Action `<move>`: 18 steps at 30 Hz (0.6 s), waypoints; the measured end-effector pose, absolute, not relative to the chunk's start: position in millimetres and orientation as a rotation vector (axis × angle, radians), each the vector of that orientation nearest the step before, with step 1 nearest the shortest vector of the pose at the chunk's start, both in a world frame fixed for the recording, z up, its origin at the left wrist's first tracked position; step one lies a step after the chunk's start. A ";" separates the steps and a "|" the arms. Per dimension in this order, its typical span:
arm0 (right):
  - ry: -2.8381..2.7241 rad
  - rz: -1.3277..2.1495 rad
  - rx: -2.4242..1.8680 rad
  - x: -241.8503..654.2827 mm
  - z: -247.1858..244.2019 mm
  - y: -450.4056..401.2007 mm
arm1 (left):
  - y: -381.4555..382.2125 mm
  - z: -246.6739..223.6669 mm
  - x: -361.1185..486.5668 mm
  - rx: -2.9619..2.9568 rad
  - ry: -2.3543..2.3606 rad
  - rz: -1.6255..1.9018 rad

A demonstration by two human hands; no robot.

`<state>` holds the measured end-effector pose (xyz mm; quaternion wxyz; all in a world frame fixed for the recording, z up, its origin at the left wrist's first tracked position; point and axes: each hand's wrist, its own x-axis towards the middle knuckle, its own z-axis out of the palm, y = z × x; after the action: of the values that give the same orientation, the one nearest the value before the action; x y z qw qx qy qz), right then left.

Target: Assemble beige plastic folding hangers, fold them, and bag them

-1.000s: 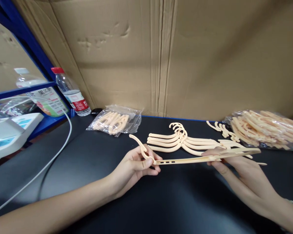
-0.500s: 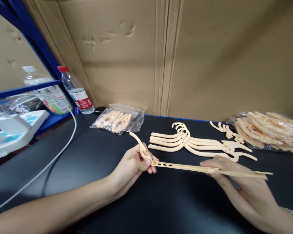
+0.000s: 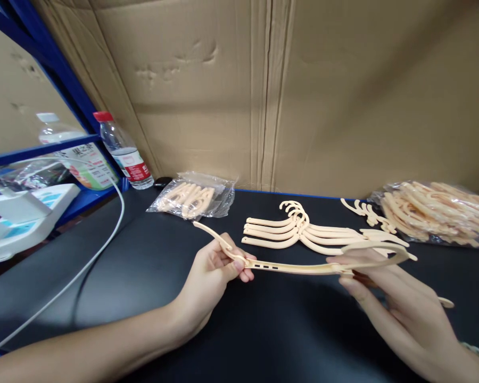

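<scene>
A cream plastic folding hanger point(image 3: 293, 267) is stretched between both hands, above the black tabletop. My left hand point(image 3: 215, 271) pinches it at the joint where a curved arm piece angles up to the left; small slots show in the bar beside the fingers. My right hand point(image 3: 395, 303) grips the joint near the hook, which curves up and over to the right. Part of the other arm is hidden behind that hand, with its tip showing past the wrist side. Just behind lie several similar hangers point(image 3: 275, 243), stacked side by side and partly covered by the held one.
Loose curved pieces point(image 3: 369, 214) lie at the back right beside a large clear bag of cream parts point(image 3: 435, 210). A smaller bag of parts point(image 3: 189, 199) lies back left. A bottle point(image 3: 130, 162), a white cable point(image 3: 99, 247) and a power strip point(image 3: 35, 213) are at left; cardboard point(image 3: 207, 106) stands behind.
The held hanger has rotated: its hook now shows as a wide curve above my right hand, and the left arm piece tilts flatter. Both hands keep their hold.
</scene>
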<state>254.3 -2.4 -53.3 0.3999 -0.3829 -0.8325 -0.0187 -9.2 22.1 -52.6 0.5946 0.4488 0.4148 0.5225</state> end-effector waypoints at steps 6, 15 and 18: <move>-2.114 -0.008 -0.966 250.1 -57.0 -3.5 | 22.9 -55.1 -9.6 1.012 1.005 1.235; -2.109 -0.053 -0.909 252.4 -55.7 -1.2 | 26.1 -55.2 -9.5 1.038 1.021 1.035; -2.083 -0.037 -0.937 253.3 -56.4 -0.1 | 26.3 -55.2 -9.5 1.049 1.010 1.058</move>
<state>253.3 -0.1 -56.4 0.4155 -0.3730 -0.8295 -0.0149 -9.5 26.3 -55.2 0.6217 0.4565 0.4396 0.4603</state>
